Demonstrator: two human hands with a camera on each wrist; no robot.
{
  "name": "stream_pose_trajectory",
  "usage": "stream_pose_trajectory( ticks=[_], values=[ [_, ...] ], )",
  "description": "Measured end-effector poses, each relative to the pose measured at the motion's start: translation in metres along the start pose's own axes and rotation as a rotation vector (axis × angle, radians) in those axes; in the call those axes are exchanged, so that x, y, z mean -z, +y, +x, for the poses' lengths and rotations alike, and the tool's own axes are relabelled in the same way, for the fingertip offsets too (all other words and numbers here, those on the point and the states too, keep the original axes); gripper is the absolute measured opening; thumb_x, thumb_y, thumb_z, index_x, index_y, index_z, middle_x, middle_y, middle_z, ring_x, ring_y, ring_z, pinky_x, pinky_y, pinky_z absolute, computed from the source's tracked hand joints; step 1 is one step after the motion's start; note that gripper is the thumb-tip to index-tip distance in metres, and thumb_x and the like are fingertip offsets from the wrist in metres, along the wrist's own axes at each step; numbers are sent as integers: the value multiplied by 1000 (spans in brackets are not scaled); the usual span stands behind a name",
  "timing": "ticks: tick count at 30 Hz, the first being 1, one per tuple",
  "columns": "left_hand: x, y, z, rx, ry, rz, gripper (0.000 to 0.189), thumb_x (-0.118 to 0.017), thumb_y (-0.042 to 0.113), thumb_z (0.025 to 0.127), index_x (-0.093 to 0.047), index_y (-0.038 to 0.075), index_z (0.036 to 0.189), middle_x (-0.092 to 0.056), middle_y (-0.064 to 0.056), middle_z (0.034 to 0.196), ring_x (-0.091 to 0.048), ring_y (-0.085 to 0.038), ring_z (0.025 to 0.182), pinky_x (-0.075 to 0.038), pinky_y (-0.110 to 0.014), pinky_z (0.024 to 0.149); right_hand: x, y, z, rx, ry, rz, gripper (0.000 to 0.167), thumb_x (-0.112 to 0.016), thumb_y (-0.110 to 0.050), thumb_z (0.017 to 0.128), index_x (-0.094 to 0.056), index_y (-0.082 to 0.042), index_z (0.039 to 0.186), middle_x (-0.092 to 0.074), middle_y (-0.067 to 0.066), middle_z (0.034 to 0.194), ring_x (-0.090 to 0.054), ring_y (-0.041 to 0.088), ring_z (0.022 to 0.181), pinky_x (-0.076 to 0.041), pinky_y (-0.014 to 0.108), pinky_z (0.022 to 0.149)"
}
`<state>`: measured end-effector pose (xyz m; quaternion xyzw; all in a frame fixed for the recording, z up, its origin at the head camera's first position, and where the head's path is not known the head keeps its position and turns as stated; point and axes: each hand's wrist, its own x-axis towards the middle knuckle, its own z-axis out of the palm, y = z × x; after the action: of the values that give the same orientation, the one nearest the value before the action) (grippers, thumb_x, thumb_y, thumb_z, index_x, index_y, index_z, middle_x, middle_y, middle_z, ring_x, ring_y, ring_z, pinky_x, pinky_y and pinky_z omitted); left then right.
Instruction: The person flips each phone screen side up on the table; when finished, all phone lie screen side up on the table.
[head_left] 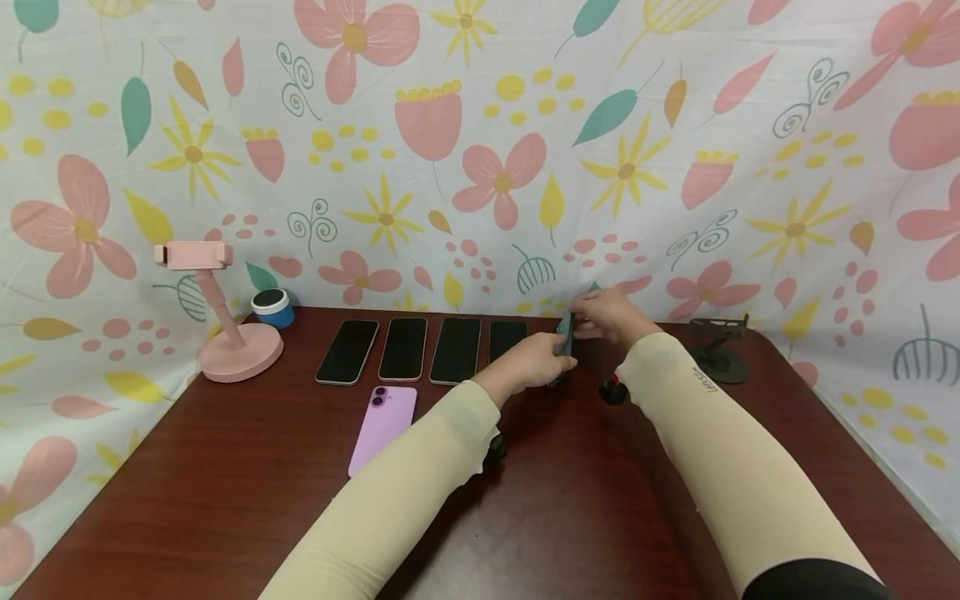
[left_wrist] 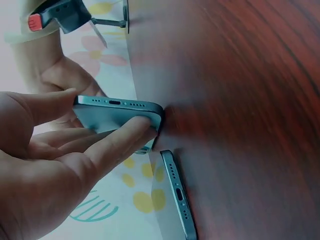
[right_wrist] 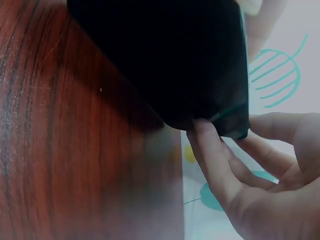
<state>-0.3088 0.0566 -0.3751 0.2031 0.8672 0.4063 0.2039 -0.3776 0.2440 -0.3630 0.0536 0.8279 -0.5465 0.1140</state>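
A smartphone point(head_left: 566, 332) stands on its long edge near the back of the table, held by both hands. My left hand point(head_left: 527, 363) grips its near end, with the charging-port edge facing the left wrist camera and fingers spread over the pale back point(left_wrist: 107, 116). At the far end, my right hand point(head_left: 611, 315) pinches a corner; in the right wrist view a fingertip lies on the dark screen point(right_wrist: 165, 60). Just left of the held phone lies another dark-screened phone point(head_left: 506, 335), its port edge showing in the left wrist view.
Further left in that row lie three face-up phones, including a black-screened one point(head_left: 348, 352). A purple phone point(head_left: 383, 427) lies face down in front. A pink phone stand point(head_left: 240, 352) and blue jar point(head_left: 273, 310) stand left, a black stand point(head_left: 718, 358) right. Floral cloth point(head_left: 480, 167) hangs behind.
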Motion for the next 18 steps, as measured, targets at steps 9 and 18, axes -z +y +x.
stream_pose_trajectory(
  ticks=[9, 18],
  values=[
    [5, 1, -3, 8, 27, 21, 59, -57, 24, 112, -38, 12, 167, -52, -11, 165, -56, -29, 148, -52, -46, 116, -2, 15, 18, -74, -103, 123, 61, -50, -30, 113, -36, 4, 162, -41, 27, 163, -55, 39, 146, -51, 46, 119],
    [3, 4, -4, -17, 82, 147, 50, -54, 21, 113, -47, 8, 162, -73, -16, 131, -66, -25, 87, -50, -35, 76, -5, 22, 17, -70, -134, 169, 71, -49, -36, 114, -24, 2, 168, -23, 26, 176, -33, 39, 163, -36, 49, 130]
  ],
)
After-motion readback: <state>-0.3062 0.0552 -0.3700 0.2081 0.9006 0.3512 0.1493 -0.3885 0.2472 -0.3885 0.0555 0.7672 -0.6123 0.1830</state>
